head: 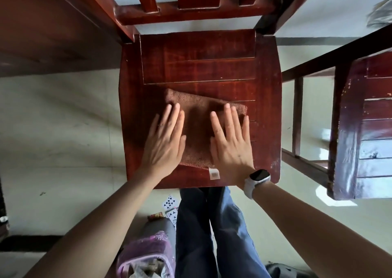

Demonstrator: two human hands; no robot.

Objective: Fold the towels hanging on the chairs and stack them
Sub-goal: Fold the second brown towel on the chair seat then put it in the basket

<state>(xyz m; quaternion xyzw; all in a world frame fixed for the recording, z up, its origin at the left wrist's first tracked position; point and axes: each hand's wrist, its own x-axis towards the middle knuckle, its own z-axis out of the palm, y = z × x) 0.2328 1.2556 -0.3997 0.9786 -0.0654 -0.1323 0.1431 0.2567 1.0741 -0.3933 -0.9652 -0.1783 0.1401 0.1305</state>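
We have a folded brown towel [197, 127] lying on the near half of the chair seat [199, 65], its tag [214, 174] poking out at about 6 o'clock. Our left hand [164, 142] lies flat on the towel's 9 o'clock side, fingers straight and slightly spread; our right hand [231, 142], smartwatch [259, 174] on its wrist, presses the 3 o'clock side the same way, holding nothing. The towel sits skewed, its far edge sloping from 11 toward 3 o'clock, so we judge the fold may not be square; pressing it now could set a crooked crease. The polished wood looks slick, and a sideways smoothing stroke might slide the bundle toward the seat's near edge. A second chair [364, 129] stands at 3 o'clock, and we see no other towel here.
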